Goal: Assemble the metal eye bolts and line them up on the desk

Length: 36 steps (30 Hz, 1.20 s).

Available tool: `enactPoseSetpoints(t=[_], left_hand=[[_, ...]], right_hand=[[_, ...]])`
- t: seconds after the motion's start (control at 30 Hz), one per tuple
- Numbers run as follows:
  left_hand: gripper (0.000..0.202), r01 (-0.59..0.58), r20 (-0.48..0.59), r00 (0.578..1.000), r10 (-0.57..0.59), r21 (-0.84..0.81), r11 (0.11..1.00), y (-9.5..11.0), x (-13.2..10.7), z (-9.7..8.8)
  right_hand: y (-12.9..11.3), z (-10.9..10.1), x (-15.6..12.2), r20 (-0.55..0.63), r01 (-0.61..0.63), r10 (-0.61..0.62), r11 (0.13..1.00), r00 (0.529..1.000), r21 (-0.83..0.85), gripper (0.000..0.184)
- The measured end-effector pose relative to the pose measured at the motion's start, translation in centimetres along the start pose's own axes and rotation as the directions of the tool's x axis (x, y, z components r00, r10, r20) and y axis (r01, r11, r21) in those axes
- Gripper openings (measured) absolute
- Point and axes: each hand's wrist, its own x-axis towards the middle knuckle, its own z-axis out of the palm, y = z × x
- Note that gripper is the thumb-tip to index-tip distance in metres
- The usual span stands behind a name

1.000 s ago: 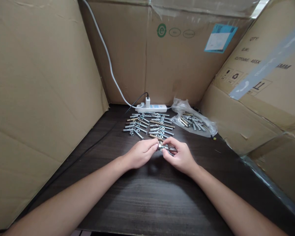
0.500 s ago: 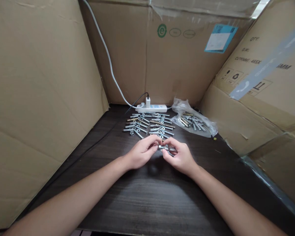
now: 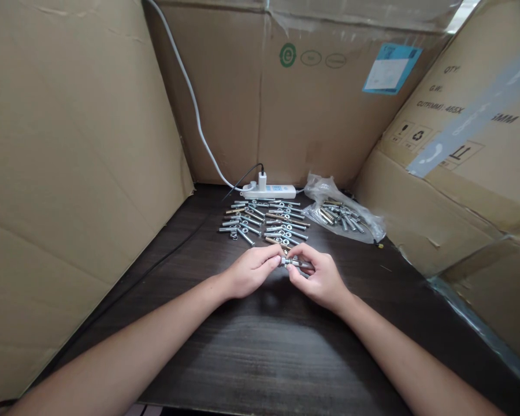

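Observation:
My right hand (image 3: pixel 318 274) is closed around a silvery expansion bolt (image 3: pixel 301 264), which lies roughly level between both hands. At its left end sits a hex nut (image 3: pixel 283 262), pinched by the thumb and fingers of my left hand (image 3: pixel 253 270). Fingers cover part of the bolt, so I cannot tell how far the nut sits on the thread. Just beyond my hands, sorted bolts (image 3: pixel 286 234) and loose washers and nuts (image 3: pixel 245 224) lie in two groups of rows on the dark table (image 3: pixel 260 358).
A clear plastic bag (image 3: pixel 364 225) with more bolts lies at the back right. Behind the rows stands a white power strip (image 3: pixel 281 191) with a plugged-in charger (image 3: pixel 262 182). A black cable (image 3: pixel 169 254) crosses the left side. Cardboard walls (image 3: pixel 225 104) enclose the table.
The fingers of my left hand have lowered and closed more over the nut end. My right hand keeps its hold on the bolt. The view has shifted very slightly.

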Motion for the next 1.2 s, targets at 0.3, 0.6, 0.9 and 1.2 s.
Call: enactPoseSetpoints(t=[0.3,0.6,0.9,1.2], left_hand=[[0.015,-0.003,-0.114,0.993,0.002,-0.014,1.0,-0.16,-0.08,0.35],[0.015,-0.017,-0.043,0.999,0.017,-0.002,1.0,-0.05,0.02,0.06],[0.026,0.024,0.019,1.0,-0.024,0.012,1.0,-0.16,0.02,-0.06],[0.017,-0.026,-0.088,0.996,0.023,-0.038,0.999,0.39,-0.05,0.21]], right_hand=[[0.38,0.07,0.07,-0.002,-0.01,0.01,1.0,1.0,0.017,0.009],[0.2,0.08,-0.02,0.008,-0.001,0.001,1.0,1.0,0.005,0.009],[0.38,-0.02,-0.05,0.015,-0.017,0.017,1.0,1.0,-0.005,0.01],[0.07,0.01,-0.02,0.003,-0.016,0.016,1.0,1.0,0.013,0.009]])
